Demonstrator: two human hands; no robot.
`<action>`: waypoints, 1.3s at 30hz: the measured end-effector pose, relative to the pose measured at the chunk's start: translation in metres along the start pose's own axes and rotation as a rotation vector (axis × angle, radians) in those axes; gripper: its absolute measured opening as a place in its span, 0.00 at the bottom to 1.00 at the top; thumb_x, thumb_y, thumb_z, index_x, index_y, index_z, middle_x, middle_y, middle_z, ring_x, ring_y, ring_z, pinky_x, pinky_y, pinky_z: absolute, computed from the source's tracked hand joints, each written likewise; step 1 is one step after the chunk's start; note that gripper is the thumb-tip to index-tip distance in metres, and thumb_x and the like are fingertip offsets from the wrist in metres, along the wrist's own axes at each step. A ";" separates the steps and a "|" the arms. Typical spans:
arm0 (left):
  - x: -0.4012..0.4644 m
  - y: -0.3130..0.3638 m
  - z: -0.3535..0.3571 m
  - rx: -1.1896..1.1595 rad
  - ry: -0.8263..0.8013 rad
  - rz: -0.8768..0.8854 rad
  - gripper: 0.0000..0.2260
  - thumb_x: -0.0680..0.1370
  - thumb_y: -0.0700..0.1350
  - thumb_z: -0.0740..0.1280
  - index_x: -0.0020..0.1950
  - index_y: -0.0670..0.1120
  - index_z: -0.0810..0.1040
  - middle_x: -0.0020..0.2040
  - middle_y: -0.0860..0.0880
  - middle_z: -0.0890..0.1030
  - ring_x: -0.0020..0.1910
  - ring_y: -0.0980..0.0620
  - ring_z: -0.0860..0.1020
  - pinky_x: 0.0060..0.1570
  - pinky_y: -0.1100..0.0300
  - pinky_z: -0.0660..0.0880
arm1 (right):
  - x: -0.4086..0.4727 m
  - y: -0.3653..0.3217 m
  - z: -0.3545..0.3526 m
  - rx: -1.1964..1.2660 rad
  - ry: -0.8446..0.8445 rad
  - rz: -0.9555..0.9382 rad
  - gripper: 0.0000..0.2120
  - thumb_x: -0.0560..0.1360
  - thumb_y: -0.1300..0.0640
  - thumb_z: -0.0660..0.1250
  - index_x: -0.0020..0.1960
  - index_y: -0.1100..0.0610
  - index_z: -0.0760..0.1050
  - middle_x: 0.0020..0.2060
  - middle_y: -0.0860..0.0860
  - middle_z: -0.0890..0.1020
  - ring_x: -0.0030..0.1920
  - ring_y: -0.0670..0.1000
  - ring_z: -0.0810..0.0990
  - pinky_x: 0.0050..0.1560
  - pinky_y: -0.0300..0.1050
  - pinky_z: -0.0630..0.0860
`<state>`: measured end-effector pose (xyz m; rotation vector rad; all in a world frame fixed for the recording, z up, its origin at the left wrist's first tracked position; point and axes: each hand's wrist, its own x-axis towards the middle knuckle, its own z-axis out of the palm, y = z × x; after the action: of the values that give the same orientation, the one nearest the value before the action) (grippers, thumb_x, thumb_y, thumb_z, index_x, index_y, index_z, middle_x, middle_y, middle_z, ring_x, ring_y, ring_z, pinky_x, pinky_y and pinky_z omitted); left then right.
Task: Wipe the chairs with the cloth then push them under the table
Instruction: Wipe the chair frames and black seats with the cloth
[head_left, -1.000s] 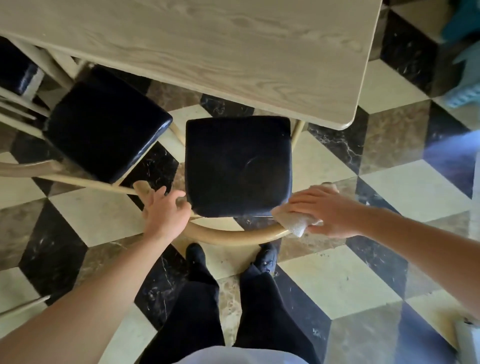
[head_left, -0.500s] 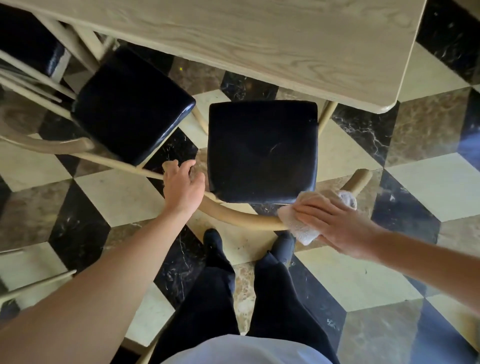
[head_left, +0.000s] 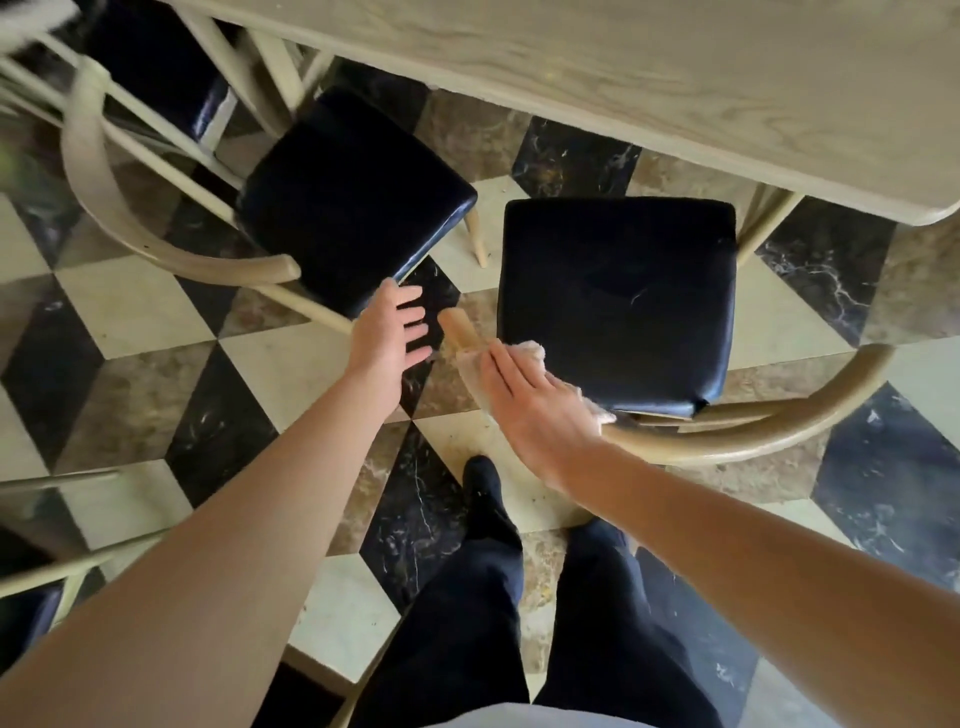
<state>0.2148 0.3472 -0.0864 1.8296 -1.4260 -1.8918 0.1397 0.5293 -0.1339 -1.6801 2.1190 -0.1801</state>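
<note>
A chair with a black square seat (head_left: 618, 301) and a curved pale wooden back rail (head_left: 753, 436) stands in front of me, just short of the wooden table (head_left: 649, 67). My right hand (head_left: 535, 410) presses a pale cloth (head_left: 519, 353) onto the rail's left part, beside the seat's near left corner. My left hand (head_left: 392, 330) hovers open just left of the rail's left tip, fingers spread and touching nothing. A second chair with a black seat (head_left: 348, 202) stands at an angle to the left.
A third chair (head_left: 156, 67) is at the far left by the table legs. Another chair's rails (head_left: 57, 525) show at the lower left. My legs and dark shoes (head_left: 488, 499) are right behind the chair on a checkered marble floor.
My right hand slid the cloth along the back rail from its right end to its left end. My left hand let go of the rail and opened. The view shifted left.
</note>
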 end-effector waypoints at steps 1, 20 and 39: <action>-0.001 0.000 -0.007 -0.040 -0.006 -0.006 0.22 0.86 0.56 0.51 0.71 0.47 0.76 0.70 0.42 0.77 0.63 0.46 0.78 0.56 0.50 0.77 | 0.016 -0.008 0.000 -0.005 0.002 0.028 0.38 0.80 0.66 0.61 0.82 0.64 0.41 0.82 0.62 0.50 0.81 0.62 0.48 0.77 0.58 0.61; -0.040 -0.042 0.030 -0.173 0.040 -0.129 0.17 0.84 0.54 0.58 0.70 0.52 0.76 0.63 0.50 0.79 0.57 0.50 0.81 0.61 0.48 0.76 | -0.033 -0.006 -0.002 -0.024 -0.006 0.114 0.40 0.77 0.61 0.66 0.83 0.57 0.49 0.82 0.53 0.56 0.81 0.55 0.54 0.75 0.56 0.61; -0.047 -0.058 0.074 0.058 0.193 -0.005 0.23 0.86 0.48 0.58 0.81 0.55 0.59 0.76 0.46 0.70 0.66 0.43 0.77 0.60 0.45 0.78 | -0.156 0.149 -0.033 0.183 0.025 0.179 0.22 0.83 0.55 0.62 0.76 0.51 0.69 0.70 0.47 0.78 0.70 0.53 0.74 0.69 0.53 0.70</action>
<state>0.1925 0.4476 -0.1075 1.9811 -1.4251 -1.6402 0.0197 0.7111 -0.1188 -1.3836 2.1848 -0.3309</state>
